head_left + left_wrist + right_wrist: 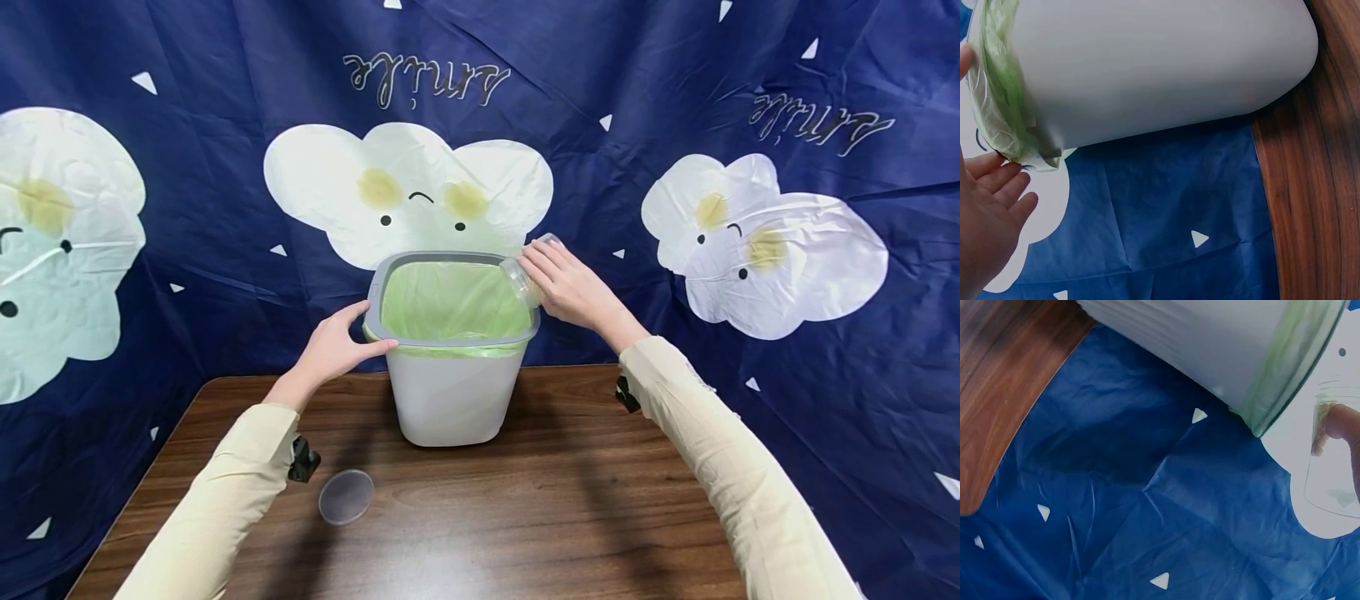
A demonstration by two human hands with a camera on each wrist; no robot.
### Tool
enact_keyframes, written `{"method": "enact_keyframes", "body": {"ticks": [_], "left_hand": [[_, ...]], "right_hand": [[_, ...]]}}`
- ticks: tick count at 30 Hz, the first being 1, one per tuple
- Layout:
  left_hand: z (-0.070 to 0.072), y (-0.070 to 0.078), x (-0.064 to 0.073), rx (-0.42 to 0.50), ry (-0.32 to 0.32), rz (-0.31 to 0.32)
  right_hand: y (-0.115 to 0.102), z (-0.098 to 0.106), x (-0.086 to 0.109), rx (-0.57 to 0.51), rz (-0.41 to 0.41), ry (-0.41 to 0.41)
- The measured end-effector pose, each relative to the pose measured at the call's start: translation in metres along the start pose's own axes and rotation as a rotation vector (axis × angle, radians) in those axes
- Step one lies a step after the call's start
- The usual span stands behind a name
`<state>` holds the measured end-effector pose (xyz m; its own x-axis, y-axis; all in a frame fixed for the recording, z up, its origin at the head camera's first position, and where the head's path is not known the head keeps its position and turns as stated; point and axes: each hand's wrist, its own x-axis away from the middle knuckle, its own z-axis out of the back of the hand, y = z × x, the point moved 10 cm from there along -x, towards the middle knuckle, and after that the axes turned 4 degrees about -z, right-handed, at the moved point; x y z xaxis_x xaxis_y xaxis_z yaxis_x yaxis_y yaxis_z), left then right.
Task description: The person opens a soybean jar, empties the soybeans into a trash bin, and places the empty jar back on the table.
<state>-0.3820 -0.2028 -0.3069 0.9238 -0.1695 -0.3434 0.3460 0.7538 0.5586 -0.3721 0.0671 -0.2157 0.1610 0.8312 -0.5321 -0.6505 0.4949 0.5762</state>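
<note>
A grey-white trash can (454,392) with a grey rim and a green liner bag (450,302) stands upright at the table's far edge. My left hand (333,346) spans the rim's near left corner, thumb along the front and forefinger at the side. In the left wrist view, the other fingers (1007,186) spread loosely beside the bag's folded edge. Over the right rim, my right hand (562,287) grips a clear jar (517,282), tilted with one end toward the bin's opening. Through the jar's wall (1329,481) a finger shows in the right wrist view.
A round clear lid (347,497) lies flat on the brown wooden table (480,517), near my left forearm. Behind the bin hangs a dark blue cloth (600,50) with white clouds, and it wraps round both sides. A small black device (303,459) sits at my left wrist.
</note>
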Motion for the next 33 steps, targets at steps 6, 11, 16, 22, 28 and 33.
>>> {"method": "enact_keyframes", "body": {"ticks": [6, 11, 16, 22, 28, 33], "left_hand": [[0.0, -0.001, 0.001, -0.001, 0.001, 0.0], [0.001, 0.0, 0.0, 0.005, 0.011, -0.005], [0.001, 0.001, 0.0, 0.005, 0.012, -0.006], [0.001, 0.002, 0.001, 0.007, 0.009, -0.001], [0.0, 0.001, 0.001, 0.011, 0.006, -0.001], [0.0, 0.0, 0.001, 0.013, 0.007, 0.002]], "right_hand": [[-0.006, -0.005, 0.001, 0.011, 0.036, -0.043], [-0.006, -0.004, 0.0, 0.009, 0.021, -0.043], [-0.004, -0.001, -0.002, -0.006, 0.002, -0.03], [-0.001, -0.001, -0.001, -0.008, -0.018, -0.038], [0.003, 0.004, 0.0, -0.02, -0.044, -0.011], [0.003, 0.007, -0.002, -0.008, -0.042, 0.04]]}}
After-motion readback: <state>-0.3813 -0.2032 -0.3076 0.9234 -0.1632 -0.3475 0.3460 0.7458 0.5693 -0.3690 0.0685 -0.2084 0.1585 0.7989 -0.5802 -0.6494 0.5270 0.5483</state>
